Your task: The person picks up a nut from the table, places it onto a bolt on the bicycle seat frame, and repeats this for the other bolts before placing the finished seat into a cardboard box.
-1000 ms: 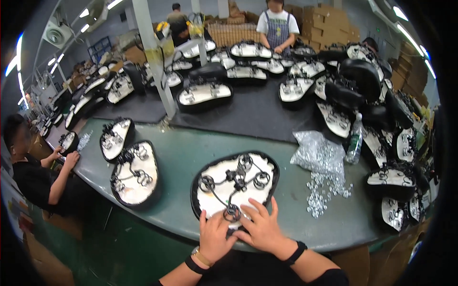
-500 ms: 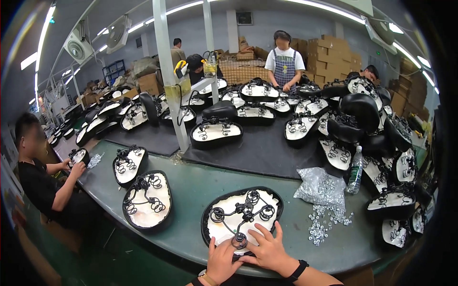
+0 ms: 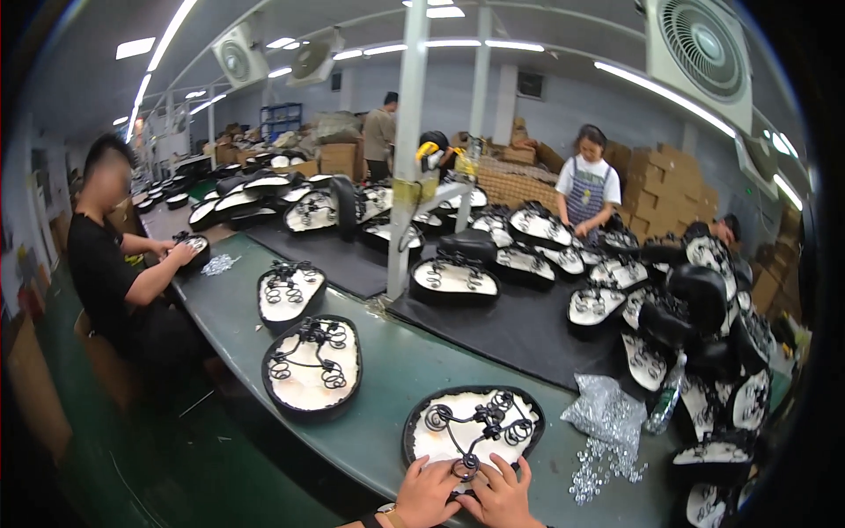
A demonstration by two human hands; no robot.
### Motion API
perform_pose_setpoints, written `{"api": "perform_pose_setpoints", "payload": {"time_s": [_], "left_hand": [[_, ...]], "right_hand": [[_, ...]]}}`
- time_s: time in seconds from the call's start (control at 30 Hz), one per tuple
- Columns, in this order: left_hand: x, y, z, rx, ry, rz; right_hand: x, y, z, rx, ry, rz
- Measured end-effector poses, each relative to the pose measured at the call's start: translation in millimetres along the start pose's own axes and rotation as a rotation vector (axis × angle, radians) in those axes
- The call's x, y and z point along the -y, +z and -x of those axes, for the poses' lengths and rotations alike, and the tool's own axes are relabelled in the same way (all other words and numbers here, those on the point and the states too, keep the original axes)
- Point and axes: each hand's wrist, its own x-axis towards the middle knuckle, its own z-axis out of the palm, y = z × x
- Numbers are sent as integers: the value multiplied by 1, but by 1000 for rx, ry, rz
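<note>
A black-rimmed seat base (image 3: 473,422) with white padding lies upside down on the green table (image 3: 387,378) right in front of me. A black wire spring frame (image 3: 480,425) with coils sits on its padding. My left hand (image 3: 426,491) and my right hand (image 3: 505,494) rest side by side on the near end of the base. The fingertips of both press at the front coil of the spring frame. Only the hands and wrists show at the lower edge.
Two more seat bases (image 3: 313,364) (image 3: 290,292) lie to my left. A clear bag of small metal parts (image 3: 606,421) spills beside my right hand. A seated person (image 3: 119,264) works at far left. Stacked seats (image 3: 695,317) crowd the right side. A white post (image 3: 403,158) stands mid-table.
The view has tilted upward, so my hands and the seat base now sit lower in the picture. My hands stay on the near end of the base.
</note>
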Motion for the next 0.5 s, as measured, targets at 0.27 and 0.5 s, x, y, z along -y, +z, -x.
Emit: {"api": "perform_pose_setpoints", "payload": {"time_s": [0.27,0.5], "left_hand": [[-3,2,0,-58,10,14],[-3,4,-1,-144,43,61]], "right_hand": [[-3,6,3,49,-1,118],[-7,4,7,53,-15,113]]}}
